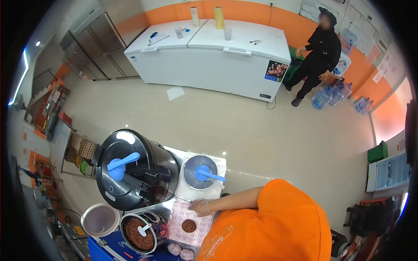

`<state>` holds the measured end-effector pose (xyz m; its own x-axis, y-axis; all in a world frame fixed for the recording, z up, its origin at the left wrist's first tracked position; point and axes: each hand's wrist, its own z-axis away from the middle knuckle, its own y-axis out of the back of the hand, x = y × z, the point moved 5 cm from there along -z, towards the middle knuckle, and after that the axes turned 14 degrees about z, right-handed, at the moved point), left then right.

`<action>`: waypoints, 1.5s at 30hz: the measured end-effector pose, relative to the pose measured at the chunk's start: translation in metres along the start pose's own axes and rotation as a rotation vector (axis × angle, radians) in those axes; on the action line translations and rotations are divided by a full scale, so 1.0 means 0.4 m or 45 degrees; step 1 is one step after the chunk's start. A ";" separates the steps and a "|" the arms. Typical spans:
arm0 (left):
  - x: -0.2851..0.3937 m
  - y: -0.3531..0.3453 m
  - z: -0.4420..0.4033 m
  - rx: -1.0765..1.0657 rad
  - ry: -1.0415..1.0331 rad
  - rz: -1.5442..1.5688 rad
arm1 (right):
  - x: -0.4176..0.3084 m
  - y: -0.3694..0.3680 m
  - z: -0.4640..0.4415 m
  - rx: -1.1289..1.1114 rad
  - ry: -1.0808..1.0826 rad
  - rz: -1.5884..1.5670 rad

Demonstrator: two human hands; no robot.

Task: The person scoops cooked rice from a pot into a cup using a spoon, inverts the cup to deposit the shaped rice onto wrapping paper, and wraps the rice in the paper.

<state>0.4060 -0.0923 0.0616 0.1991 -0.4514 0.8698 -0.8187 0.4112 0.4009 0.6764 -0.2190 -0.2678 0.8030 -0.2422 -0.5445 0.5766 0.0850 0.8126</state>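
Note:
My right hand (201, 207), in a clear plastic glove, reaches in from the right. Its bent fingers pinch the upper edge of pink-and-white printed wrapping paper (177, 222). On the paper lies a round, flat portion of reddish-brown food (188, 225). Left of the paper, a pot (163, 229) holds more of this food, with a white scoop (144, 229) standing in it. Two small wrapped parcels (174, 249) sit by the paper's lower edge. Above it, a steel bowl (191, 182) contains a blue scoop (204, 172). My left hand is outside the picture.
A large black lidded container (130, 174) with a blue scoop (122, 166) on top stands at the left. Below it are a whitish tub (101, 219) and a blue cooler (102, 252). White chest freezers (196, 67) line the back wall. A person in black (320, 54) stands beside them.

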 end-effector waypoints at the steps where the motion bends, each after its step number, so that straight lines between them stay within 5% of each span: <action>1: -0.077 -0.098 0.018 -0.297 0.119 0.091 | 0.007 -0.030 0.000 0.022 0.025 0.023; 2: -0.162 -0.189 0.061 -0.552 0.620 0.114 | 0.011 -0.044 0.002 0.045 0.050 0.047; 3: -0.201 -0.274 0.071 -0.701 0.232 -0.120 | 0.010 -0.039 0.010 0.009 0.065 0.052; 6: -0.501 -0.429 0.246 -1.036 0.369 -0.313 | 0.013 -0.038 0.035 -0.063 0.083 0.068; 12: -0.689 -0.505 0.349 -0.871 0.089 -0.471 | 0.052 -0.119 0.053 0.071 0.088 0.025; 39: -0.537 -0.509 0.393 -0.697 0.215 -0.563 | 0.069 -0.087 0.093 -0.251 0.106 0.093; 45: -0.559 -0.505 0.399 -0.671 0.194 -0.525 | 0.009 0.076 0.147 -0.158 0.059 -0.063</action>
<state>0.4407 -0.2009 -0.2595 0.5435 -0.5531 0.6314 -0.2961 0.5775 0.7608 0.6879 -0.2741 -0.2329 0.7775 -0.2041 -0.5948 0.6276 0.1934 0.7541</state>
